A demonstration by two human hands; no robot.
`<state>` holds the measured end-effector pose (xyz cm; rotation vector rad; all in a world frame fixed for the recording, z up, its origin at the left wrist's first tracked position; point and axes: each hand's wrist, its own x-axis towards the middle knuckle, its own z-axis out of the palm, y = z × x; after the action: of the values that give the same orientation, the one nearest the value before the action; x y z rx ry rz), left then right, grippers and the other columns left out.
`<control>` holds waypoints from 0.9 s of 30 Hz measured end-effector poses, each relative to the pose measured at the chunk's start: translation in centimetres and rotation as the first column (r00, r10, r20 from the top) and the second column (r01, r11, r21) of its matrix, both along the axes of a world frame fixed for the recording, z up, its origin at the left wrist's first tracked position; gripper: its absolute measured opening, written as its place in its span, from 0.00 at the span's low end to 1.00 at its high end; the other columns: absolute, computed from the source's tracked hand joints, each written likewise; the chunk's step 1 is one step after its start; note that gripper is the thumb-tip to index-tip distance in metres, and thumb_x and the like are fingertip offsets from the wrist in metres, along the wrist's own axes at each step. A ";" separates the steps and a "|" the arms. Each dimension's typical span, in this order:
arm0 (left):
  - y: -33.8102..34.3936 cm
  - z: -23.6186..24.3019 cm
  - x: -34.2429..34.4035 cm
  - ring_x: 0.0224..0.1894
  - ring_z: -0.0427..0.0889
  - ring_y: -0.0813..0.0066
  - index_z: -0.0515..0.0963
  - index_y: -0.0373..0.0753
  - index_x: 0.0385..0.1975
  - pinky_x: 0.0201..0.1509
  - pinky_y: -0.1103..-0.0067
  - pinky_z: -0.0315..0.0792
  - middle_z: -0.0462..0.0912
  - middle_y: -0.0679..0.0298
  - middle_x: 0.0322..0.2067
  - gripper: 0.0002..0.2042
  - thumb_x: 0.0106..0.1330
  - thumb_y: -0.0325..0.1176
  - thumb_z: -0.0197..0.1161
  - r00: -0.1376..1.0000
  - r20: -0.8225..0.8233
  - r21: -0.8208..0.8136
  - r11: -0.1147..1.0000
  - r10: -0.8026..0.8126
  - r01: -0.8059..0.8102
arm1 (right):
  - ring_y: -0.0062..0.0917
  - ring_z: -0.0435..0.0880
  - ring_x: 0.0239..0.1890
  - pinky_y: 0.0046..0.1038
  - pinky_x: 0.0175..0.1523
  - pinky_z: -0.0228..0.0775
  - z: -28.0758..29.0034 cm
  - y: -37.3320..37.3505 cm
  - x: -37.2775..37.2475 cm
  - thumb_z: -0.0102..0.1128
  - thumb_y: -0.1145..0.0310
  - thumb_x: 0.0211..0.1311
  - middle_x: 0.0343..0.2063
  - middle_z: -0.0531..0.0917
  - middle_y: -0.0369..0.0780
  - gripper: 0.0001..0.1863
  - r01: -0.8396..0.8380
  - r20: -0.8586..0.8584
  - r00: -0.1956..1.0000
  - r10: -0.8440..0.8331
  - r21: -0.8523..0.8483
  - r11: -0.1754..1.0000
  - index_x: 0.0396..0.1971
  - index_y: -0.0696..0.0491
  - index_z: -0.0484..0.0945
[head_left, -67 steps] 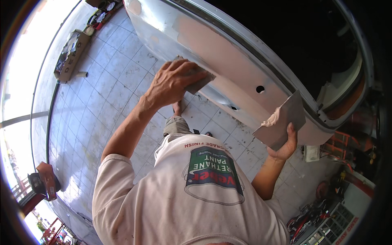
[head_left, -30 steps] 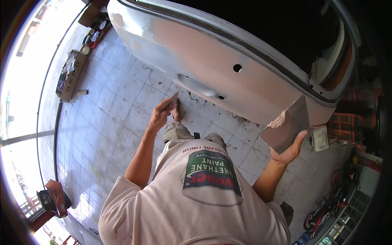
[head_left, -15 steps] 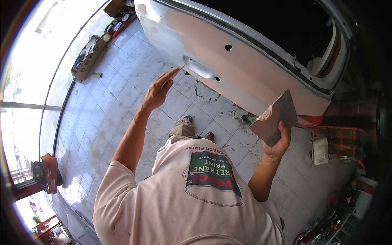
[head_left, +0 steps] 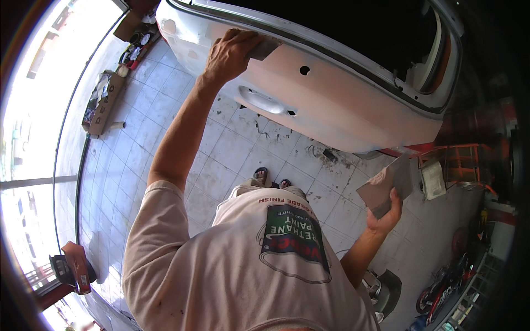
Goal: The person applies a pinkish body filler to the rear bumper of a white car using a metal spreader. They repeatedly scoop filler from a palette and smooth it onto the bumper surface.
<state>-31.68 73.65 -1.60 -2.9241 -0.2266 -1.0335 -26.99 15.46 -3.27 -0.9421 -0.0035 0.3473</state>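
My left hand (head_left: 231, 55) is closed on a flat, dark grey putty spreader (head_left: 265, 48) and presses it to the upper left of a vehicle's tailgate (head_left: 353, 110). The panel is pale, with pinkish filler spread across its middle and right. My fingers hide part of the spreader. Down at the right, away from the panel, my right hand (head_left: 386, 213) grips a flat, square grey-brown putty board (head_left: 398, 175) by its lower edge. A lump of pinkish putty (head_left: 381, 181) sits on the board's left side.
A long cardboard box (head_left: 106, 105) of odds and ends stands on the tiled floor (head_left: 138, 138) at the left. An orange metal rack (head_left: 461, 157) is at the right, with a pale rectangular container (head_left: 433, 180) by it. A red motorcycle (head_left: 444, 289) stands at the lower right.
My left hand has risen from near the tailgate's handle recess to its upper left part, with the spreader now against the surface. The right hand and board have shifted slightly down and right.
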 end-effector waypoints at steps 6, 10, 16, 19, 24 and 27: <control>-0.3 -1.2 0.8 0.67 0.86 0.57 0.90 0.52 0.64 0.69 0.59 0.85 0.91 0.67 0.63 0.28 0.62 0.22 0.75 0.998 -0.023 -0.030 0.998 -0.052 0.052 | 0.41 0.82 0.69 0.52 0.74 0.72 0.2 0.3 -2.1 0.65 0.68 0.78 0.67 0.83 0.47 0.29 0.005 -0.007 1.000 -0.005 0.013 1.000 0.74 0.61 0.74; -4.9 -3.3 -4.5 0.62 0.87 0.56 0.91 0.48 0.61 0.62 0.61 0.86 0.92 0.68 0.61 0.28 0.57 0.21 0.75 0.998 -0.061 -0.076 0.997 -0.035 0.031 | 0.41 0.82 0.70 0.52 0.75 0.72 0.4 1.0 -2.6 0.62 0.65 0.82 0.69 0.83 0.48 0.29 -0.080 0.019 0.997 0.079 0.093 0.992 0.75 0.62 0.73; -11.9 -6.6 -12.3 0.58 0.89 0.59 0.91 0.45 0.60 0.62 0.65 0.85 0.93 0.65 0.59 0.23 0.64 0.22 0.73 0.970 -0.183 -0.546 0.837 -0.159 0.034 | 0.41 0.82 0.70 0.51 0.74 0.76 0.8 5.5 -2.1 0.60 0.64 0.83 0.70 0.81 0.48 0.31 -0.043 -0.027 0.999 0.046 0.082 0.996 0.79 0.60 0.69; -16.2 -5.2 -14.0 0.60 0.90 0.62 0.91 0.47 0.59 0.78 0.49 0.73 0.93 0.64 0.59 0.24 0.59 0.27 0.78 0.877 -0.212 -0.634 0.744 -0.432 0.213 | 0.35 0.84 0.67 0.42 0.71 0.80 0.8 10.5 -0.9 0.65 0.67 0.80 0.67 0.83 0.45 0.30 -0.074 -0.031 0.997 0.073 -0.028 0.997 0.76 0.59 0.72; -19.5 2.7 -13.1 0.52 0.94 0.55 0.93 0.40 0.48 0.70 0.53 0.83 0.93 0.59 0.47 0.15 0.61 0.26 0.76 0.872 0.143 -0.586 0.671 -0.468 0.455 | 0.26 0.90 0.55 0.32 0.65 0.81 0.6 15.0 1.1 0.73 0.69 0.70 0.54 0.91 0.39 0.23 -0.441 -0.164 0.891 0.423 -0.097 0.892 0.62 0.60 0.85; -17.0 2.3 -15.7 0.58 0.93 0.51 0.93 0.38 0.51 0.68 0.58 0.85 0.95 0.54 0.51 0.17 0.61 0.23 0.72 0.991 0.009 -0.567 0.816 -0.131 0.113 | 0.25 0.89 0.54 0.32 0.65 0.79 0.6 14.9 2.7 0.74 0.59 0.74 0.52 0.92 0.40 0.23 -0.718 -0.068 0.695 0.716 -0.114 0.686 0.59 0.59 0.86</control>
<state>-47.35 56.65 0.66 -3.5282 -0.4167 -1.0914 -24.25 30.35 -2.70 -1.0437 -0.3528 1.1081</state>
